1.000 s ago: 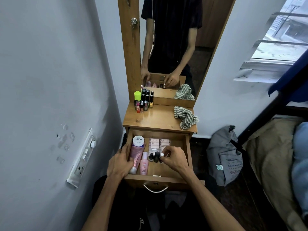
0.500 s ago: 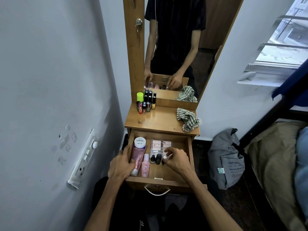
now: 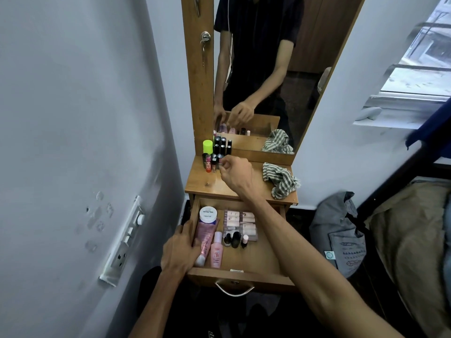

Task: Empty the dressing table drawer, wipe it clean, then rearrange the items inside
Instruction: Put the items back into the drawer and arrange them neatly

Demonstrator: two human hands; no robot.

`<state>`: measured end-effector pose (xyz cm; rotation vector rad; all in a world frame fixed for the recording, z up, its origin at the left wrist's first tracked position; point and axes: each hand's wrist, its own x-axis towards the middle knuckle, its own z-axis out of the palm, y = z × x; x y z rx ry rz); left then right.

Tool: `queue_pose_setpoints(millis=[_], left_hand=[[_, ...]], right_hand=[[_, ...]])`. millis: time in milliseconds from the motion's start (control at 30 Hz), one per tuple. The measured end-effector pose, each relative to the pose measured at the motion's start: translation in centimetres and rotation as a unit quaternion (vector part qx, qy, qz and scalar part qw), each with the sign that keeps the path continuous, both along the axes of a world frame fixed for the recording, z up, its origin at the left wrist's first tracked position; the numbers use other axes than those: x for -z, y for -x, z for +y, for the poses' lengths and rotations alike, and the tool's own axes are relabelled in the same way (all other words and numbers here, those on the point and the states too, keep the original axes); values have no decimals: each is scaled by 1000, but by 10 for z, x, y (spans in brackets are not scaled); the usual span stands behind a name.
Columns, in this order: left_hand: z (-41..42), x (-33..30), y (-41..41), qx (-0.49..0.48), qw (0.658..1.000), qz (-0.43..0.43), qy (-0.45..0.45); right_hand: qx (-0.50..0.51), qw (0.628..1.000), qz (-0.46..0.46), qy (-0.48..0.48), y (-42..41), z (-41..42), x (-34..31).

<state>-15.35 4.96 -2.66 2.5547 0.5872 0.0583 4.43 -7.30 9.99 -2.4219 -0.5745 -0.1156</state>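
Reaching over the open drawer [image 3: 258, 261], the right hand [image 3: 235, 175] hovers above the tabletop beyond it, fingertips pinched on a small bottle [image 3: 220, 162] beside the cluster of cosmetics [image 3: 214, 154]. Left hand [image 3: 180, 250] grips the drawer's left wall, fingers curled against the pink tube [image 3: 205, 236] inside. A striped cloth [image 3: 280, 178] lies beyond the drawer's right side.
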Motion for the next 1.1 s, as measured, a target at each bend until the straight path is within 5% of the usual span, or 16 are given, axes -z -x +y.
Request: queue_pose_setpoints(millis=[467,1100], left_hand=[[21,-59,-66,38,981,-171,-89],[42,-109,-195,121,975,-101,-157]], right_hand=[[-7,996,-20,86,-31,35,10],[-30,996,-35,77,-42,38,20]])
